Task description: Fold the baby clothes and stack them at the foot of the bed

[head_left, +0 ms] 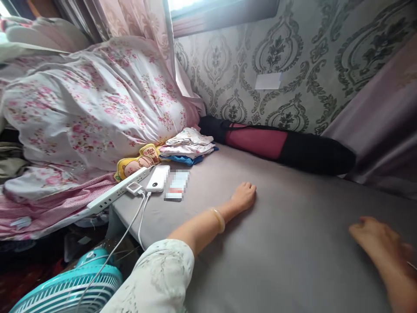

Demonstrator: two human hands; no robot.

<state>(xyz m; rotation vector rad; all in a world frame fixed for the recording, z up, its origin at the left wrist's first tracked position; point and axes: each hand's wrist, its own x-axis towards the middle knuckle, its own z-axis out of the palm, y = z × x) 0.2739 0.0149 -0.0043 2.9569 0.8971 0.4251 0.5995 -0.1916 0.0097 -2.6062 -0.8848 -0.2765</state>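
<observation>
My left hand (245, 195) rests low on the grey sheet (280, 256), with its fingers curled under. Nothing shows in it. A pale bangle (219, 221) circles that wrist, below a light patterned sleeve (163, 274). Farther right, my right hand (378, 237) is over the same sheet, close to the frame's right edge. It is blurred, so how its fingers are held is unclear. To the left of my left hand lie a phone with a pixelated screen (177, 184) and a white power bank (158, 178).
A white power strip (119, 191) with a plugged-in charger (134, 188) and cables runs along the left edge. Behind it are a yellow plush (138, 165) and folded clothes (189, 143). A black and maroon long bag (257, 141) lies along the wall. A turquoise fan (74, 282) stands below.
</observation>
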